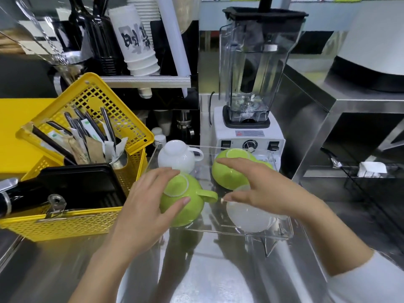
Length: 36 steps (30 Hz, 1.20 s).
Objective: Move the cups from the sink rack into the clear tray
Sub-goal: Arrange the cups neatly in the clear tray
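A clear tray (282,234) sits on the steel counter in front of a blender. Several cups lie upside down in it. My left hand (144,206) grips a green cup (185,206) at the tray's front left, its handle pointing right. My right hand (262,189) rests with spread fingers over a white cup (247,217) at the front right, fingertips touching a second green cup (227,173) behind it. Another white cup (177,156) stands at the back left. The sink rack is not in view.
A yellow basket (65,228) with a black tray and a cutlery holder stands left of the clear tray. The white blender (249,132) is right behind it. A steel box (349,119) rises at the right. Bare steel counter (196,270) lies in front.
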Available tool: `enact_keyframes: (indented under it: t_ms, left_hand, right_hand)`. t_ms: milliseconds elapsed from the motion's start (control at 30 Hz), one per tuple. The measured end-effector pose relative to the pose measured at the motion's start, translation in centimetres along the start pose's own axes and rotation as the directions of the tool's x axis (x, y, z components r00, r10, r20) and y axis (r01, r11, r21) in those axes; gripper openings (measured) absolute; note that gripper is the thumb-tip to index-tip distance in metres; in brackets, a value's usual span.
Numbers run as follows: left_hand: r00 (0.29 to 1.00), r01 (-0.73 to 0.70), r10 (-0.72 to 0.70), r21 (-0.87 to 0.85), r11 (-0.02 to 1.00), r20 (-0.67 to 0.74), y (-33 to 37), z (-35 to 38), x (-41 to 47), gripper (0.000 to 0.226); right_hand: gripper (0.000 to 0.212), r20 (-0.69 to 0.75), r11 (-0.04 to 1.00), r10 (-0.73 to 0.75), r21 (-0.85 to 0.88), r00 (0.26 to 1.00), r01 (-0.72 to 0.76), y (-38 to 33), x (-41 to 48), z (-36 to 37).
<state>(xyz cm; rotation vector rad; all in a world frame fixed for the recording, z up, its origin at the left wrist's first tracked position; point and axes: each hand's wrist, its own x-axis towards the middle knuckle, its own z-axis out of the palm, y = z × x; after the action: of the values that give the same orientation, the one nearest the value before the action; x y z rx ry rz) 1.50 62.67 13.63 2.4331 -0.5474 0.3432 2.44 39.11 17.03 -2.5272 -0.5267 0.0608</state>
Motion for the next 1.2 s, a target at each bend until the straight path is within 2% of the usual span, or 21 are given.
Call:
enact_keyframes:
  t_ms: [133,333,467,633,800,1033,1133,1200]
  left_hand:
    - [0.996,-0.075,0.077,-0.052,0.996,0.037,2.6,1.3,0.9,0.052]
    - [0.963,-0.197,0.198,-0.025,0.98,0.184,4.8,4.3,2.2,0.062]
    - [0.949,-0.236,0.226,0.021,0.972,0.219,5.7,5.8,3.1,0.076]
    - [0.934,-0.239,0.217,0.044,0.97,0.284,6.1,7.3,3.5,0.081]
    - [0.947,-0.214,0.19,0.07,0.974,0.258,6.3,7.8,3.3,0.074]
    - [0.964,-0.215,0.182,0.165,0.963,0.195,6.6,7.7,2.8,0.08]
    - [0.964,-0.223,0.204,0.094,0.97,0.171,6.4,7.3,2.8,0.079]
    - [0.974,-0.191,0.19,0.002,0.982,0.123,6.0,6.5,3.5,0.07]
  right_hand:
    - [0.06,-0.036,0.992,0.124,-0.011,0.992,-0.124,2.6,-3.4,-2.0]
    - [0.043,-0.025,0.975,0.205,-0.076,0.978,-0.207,4.9,-6.1,-2.0]
    - [0.027,-0.055,0.966,0.228,-0.109,0.972,-0.233,5.4,-6.5,-1.3]
    - [0.022,-0.098,0.96,0.251,-0.103,0.963,-0.261,5.7,-6.5,-1.0]
    - [0.018,-0.109,0.958,0.254,-0.108,0.961,-0.266,5.8,-6.3,-1.0]
    - [0.02,-0.102,0.955,0.25,-0.135,0.963,-0.263,6.3,-5.7,-0.9]
    - [0.036,-0.117,0.973,0.227,-0.021,0.967,-0.231,6.4,-6.2,-1.3]
    - [0.034,-0.214,0.973,0.226,0.083,0.95,-0.213,6.8,-6.3,-2.0]
